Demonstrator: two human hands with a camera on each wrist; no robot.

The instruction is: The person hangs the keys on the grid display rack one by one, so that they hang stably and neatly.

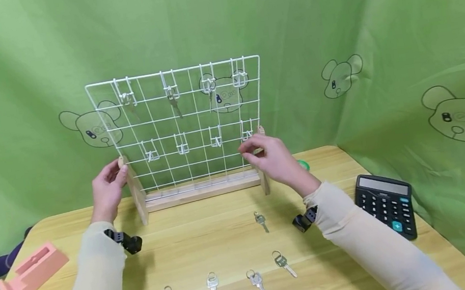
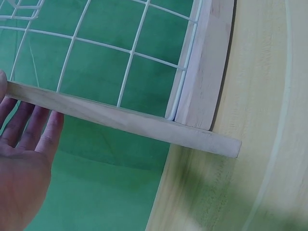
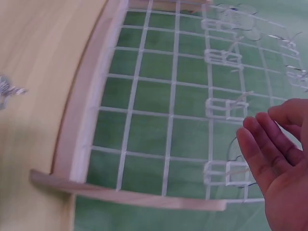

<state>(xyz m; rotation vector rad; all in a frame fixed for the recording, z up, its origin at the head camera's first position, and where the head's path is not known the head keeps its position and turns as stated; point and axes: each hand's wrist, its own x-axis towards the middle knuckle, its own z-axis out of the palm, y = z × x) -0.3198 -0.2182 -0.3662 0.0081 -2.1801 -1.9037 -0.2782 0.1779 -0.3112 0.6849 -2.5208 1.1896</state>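
A white wire grid rack stands on a wooden base [image 1: 203, 192] with an upright at each end. My left hand [image 1: 107, 190] grips the top of the left wooden upright [image 2: 120, 115], thumb on one side and fingers on the other. Keys hang from three upper hooks: a left key [image 1: 130, 105], a second key [image 1: 175, 104] and a third key [image 1: 210, 99]. In front of the lower right hook [image 1: 247, 135] is my right hand [image 1: 272, 157], its fingers loosely bent and nothing seen between them. Several keys with rings, one a key [image 1: 261, 220] near the base, lie on the table.
On the right sits a black calculator [image 1: 385, 203], and a pink tape dispenser [image 1: 32, 274] is on the left. A green round object [image 1: 303, 164] shows behind the right wrist. Green curtain [image 1: 286, 18] surrounds the wooden table [image 1: 210, 237].
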